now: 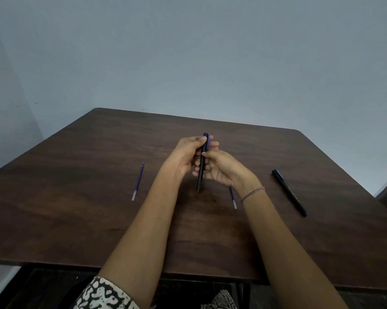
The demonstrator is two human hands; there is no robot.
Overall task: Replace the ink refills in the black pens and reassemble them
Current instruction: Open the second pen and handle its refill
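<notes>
Indoor room, kind unclear: dark wood-grain table [76,219] against plain pale-blue wall [188,52].

We are wearing a thin chain bracelet [252,194] just below our right hand [221,169], and a black-and-white patterned garment [101,293].

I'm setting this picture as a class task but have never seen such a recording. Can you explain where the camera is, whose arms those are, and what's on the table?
No machine here: a person wears one wide-angle camera on the head, looking forward and down, so the bare arms are their own. The left hand and right hand together hold a black pen with a blue top, over the dark wooden table. On it lie a thin ink refill at left, a second refill partly hidden by the right wrist, and a second black pen at right. The right wrist wears a bracelet.
</notes>
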